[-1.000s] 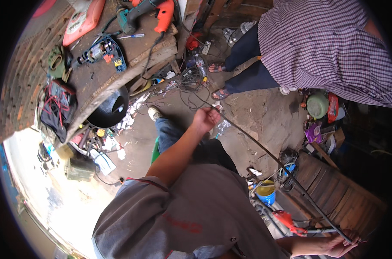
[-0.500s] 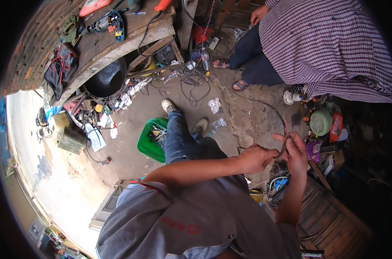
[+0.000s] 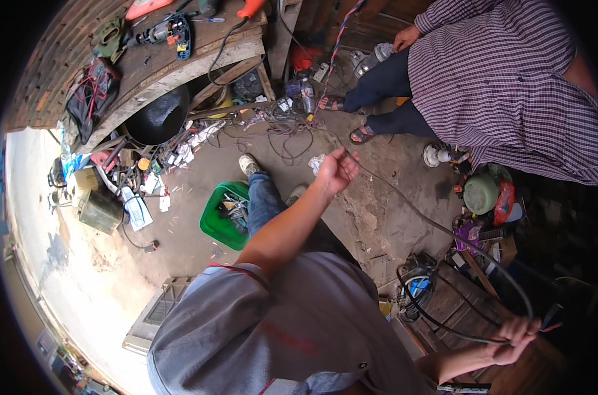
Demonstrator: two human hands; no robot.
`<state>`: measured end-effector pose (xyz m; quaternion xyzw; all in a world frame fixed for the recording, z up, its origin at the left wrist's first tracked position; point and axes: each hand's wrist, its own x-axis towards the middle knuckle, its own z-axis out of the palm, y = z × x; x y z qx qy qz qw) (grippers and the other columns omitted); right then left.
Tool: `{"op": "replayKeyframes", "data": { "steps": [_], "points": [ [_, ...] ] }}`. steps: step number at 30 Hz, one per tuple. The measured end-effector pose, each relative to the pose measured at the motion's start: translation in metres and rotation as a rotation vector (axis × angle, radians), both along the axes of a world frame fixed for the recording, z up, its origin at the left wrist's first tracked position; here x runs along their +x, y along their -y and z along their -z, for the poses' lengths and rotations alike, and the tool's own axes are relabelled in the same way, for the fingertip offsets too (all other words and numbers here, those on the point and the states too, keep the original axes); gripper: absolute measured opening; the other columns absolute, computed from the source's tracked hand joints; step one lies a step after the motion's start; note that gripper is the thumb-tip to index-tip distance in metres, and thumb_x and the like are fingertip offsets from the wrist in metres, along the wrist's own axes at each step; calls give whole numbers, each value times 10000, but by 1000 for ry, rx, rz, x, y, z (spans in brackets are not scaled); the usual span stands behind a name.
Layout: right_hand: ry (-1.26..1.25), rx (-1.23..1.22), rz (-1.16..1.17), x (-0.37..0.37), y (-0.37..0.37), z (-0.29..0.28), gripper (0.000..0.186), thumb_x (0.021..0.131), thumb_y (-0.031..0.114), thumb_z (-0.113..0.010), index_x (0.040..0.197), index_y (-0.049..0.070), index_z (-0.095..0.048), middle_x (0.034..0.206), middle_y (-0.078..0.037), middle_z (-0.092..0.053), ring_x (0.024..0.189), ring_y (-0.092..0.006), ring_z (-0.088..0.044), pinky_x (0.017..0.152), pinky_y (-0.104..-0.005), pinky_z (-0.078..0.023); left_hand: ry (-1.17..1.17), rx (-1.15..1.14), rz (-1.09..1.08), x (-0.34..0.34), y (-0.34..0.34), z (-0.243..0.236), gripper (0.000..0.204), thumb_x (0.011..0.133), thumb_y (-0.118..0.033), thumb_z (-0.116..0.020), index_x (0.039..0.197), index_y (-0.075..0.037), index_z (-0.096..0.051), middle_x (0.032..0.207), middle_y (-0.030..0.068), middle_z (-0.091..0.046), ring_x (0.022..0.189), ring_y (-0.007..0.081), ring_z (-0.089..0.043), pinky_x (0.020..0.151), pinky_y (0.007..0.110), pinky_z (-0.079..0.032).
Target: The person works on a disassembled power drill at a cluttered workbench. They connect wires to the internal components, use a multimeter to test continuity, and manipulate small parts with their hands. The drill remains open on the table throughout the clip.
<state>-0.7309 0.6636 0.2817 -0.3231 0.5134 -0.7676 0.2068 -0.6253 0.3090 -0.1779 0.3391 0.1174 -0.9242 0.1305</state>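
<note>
A long dark cable [image 3: 437, 224] runs from near the wire tangle, past my left hand [image 3: 339, 172], and down to the right. My left arm is stretched forward, palm partly turned up, with curled fingers around the cable; the exact grip is small in view. At the lower right, my right hand [image 3: 513, 340] is closed on a looped part of the same cable. Beyond its fingers stick out a black cable end [image 3: 551, 317] and a thin reddish wire end. Another stretch of cable curves left from this hand toward a coil of cables [image 3: 417, 283].
A green bin [image 3: 215, 224] of metal pieces stands by my leg. On the workbench [image 3: 161, 82] lies an opened power tool [image 3: 174, 33]. A person in a checked shirt [image 3: 490, 79] stands at the far right, near a pale green round container [image 3: 480, 194]. Wires and scraps litter the floor.
My hands have moved apart: the left forward and left, the right down and right with the cable. More cable now spans between them. The other person has shifted slightly.
</note>
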Motion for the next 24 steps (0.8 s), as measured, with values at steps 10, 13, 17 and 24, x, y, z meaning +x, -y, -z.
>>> {"op": "replayKeyframes", "data": {
  "steps": [10,13,17,24],
  "points": [
    [130,332,616,-35,24,59,300,1012,189,-609,1266,36,-557,808,24,-543,611,-40,-437,546,-166,-361,129,-744,103,34,41,-60,199,1061,-214,-483,1068,-81,-631,824,5,-628,792,129,-588,793,333,-504],
    [280,559,405,-14,103,143,209,1008,209,-601,1145,50,-608,837,-44,-632,515,-63,-443,444,-221,-352,-133,-1230,263,19,-37,-132,157,996,-178,-623,1071,-42,-640,856,29,-674,840,153,-641,753,366,-518],
    [108,741,95,15,167,185,230,952,100,-657,1152,5,-599,863,-54,-652,561,-67,-487,484,-201,-355,-279,-1900,711,29,-77,-219,162,942,-172,-641,1038,-41,-635,866,159,-680,867,353,-674,759,442,-537],
    [126,559,33,12,163,130,245,889,1,-662,1104,-20,-547,705,-14,-494,561,-88,-440,483,-223,-293,-85,-1568,522,59,-21,-187,377,957,-398,-657,1110,-53,-663,962,78,-694,897,246,-680,719,378,-529]
  ]
}}
